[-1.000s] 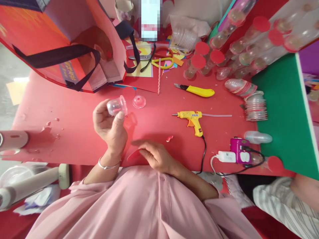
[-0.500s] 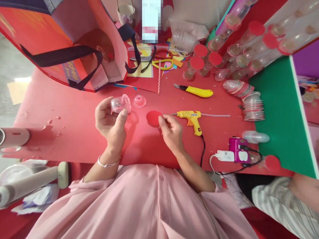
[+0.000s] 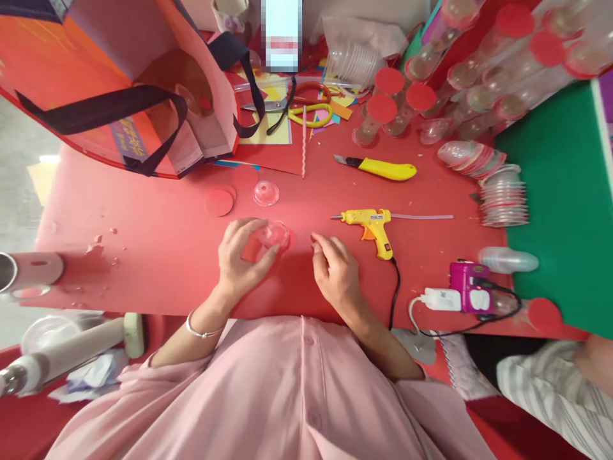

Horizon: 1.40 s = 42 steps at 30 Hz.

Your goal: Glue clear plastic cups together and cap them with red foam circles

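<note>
Head view looks down on the red counter (image 3: 163, 255), where the clear cup (image 3: 275, 234) sits low in front of my body, between my two hands. I likely keep it in this middle stretch because both hands reach it easily here. Two overlapping red discs (image 3: 219, 202) lie farther off and to the left, near the small clear dome (image 3: 265, 193); being flat, they probably sit apart so that nothing covers them. The glue gun (image 3: 364, 218) rests on its side to my right, nozzle pointing left and cord (image 3: 395, 300) running toward the counter's near edge, which I take as a way to keep the wire off the cup. Beyond it, the yellow knife (image 3: 387, 169) lies well apart from my fingers, sensibly, since its blade is out.

As for my grip, my left hand (image 3: 239, 255) is curved moderately wide, thumb on the near side and fingers on the far side of the cup, holding it lightly, presumably to spare the thin plastic. My right hand (image 3: 338, 275) hangs just beside it, fingers loosely bent. I see nothing in that grip, and cannot tell whether thumb and forefinger meet.
</note>
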Available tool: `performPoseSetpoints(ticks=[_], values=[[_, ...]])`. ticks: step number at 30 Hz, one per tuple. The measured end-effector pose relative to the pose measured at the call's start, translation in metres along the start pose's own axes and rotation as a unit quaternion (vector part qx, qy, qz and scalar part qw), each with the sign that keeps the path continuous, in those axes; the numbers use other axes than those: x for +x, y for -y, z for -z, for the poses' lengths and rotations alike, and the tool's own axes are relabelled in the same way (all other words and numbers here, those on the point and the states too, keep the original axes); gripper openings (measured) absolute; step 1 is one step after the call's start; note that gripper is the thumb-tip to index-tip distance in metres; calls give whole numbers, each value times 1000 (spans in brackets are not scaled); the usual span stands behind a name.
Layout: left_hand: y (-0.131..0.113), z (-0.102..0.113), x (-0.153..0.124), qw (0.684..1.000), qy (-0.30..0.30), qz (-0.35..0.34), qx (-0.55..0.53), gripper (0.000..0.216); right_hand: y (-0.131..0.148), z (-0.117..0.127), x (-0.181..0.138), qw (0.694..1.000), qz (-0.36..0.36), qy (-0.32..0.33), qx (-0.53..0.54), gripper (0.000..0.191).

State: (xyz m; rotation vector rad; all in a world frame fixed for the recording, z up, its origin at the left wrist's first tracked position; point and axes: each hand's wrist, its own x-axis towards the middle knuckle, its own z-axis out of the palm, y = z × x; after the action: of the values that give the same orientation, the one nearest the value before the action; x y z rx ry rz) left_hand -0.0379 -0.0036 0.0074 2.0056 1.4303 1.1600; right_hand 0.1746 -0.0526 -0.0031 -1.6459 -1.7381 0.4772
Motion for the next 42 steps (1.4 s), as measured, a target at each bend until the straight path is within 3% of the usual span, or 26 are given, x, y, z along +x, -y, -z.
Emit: performPoseSetpoints(ticks=[4,10,22,42], values=[[2,-8,-8,996,53,-47,51,42,-14,-3,-14,999,35,-24,-11,33],[0,-15,-6,996,53,-3,69,38,-19,-9,-13,999,23,-21,-25,31],[1,-20,-3,995,70,-14,75,37,-18,-5,-11,1000,-18,18,3,33],[4,-21,-3,992,83,-22,96,38,-16,-4,-9,1000,-9,4,2,32]])
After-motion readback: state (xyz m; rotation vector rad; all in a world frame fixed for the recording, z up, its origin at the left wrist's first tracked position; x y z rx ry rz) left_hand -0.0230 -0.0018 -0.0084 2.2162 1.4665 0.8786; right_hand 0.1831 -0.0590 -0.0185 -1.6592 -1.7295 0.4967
